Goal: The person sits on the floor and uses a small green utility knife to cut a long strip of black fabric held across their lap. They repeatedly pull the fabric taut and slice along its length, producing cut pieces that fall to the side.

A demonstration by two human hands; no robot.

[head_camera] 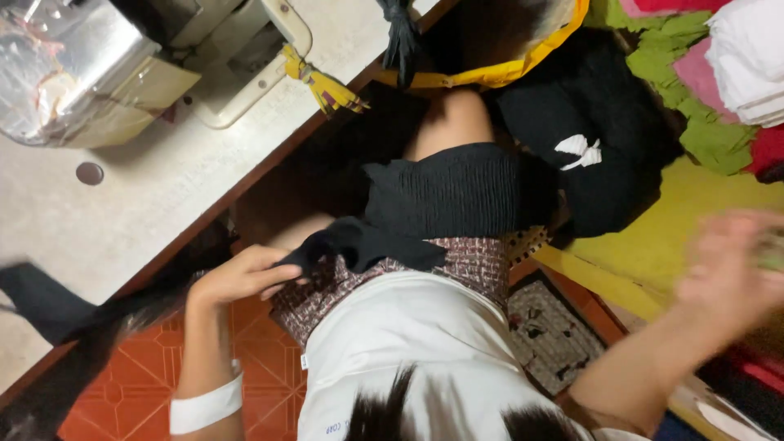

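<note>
Left hand (pixel 245 278) pinched the black cloth (pixel 425 212), which ran away up-right across the lap; right hand (pixel 727 269) blurred, far right, grip indeterminate.

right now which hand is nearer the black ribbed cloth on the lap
Left. The left hand pinches an end of the black ribbed cloth. The right hand, blurred, is off to the side by the yellow surface, clear of it.

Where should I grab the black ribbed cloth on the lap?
Probably the loose narrow end of the black ribbed cloth, coming from the left, where the left hand already pinches it. That end hangs free off the lap; the wide part lies flat.
</note>
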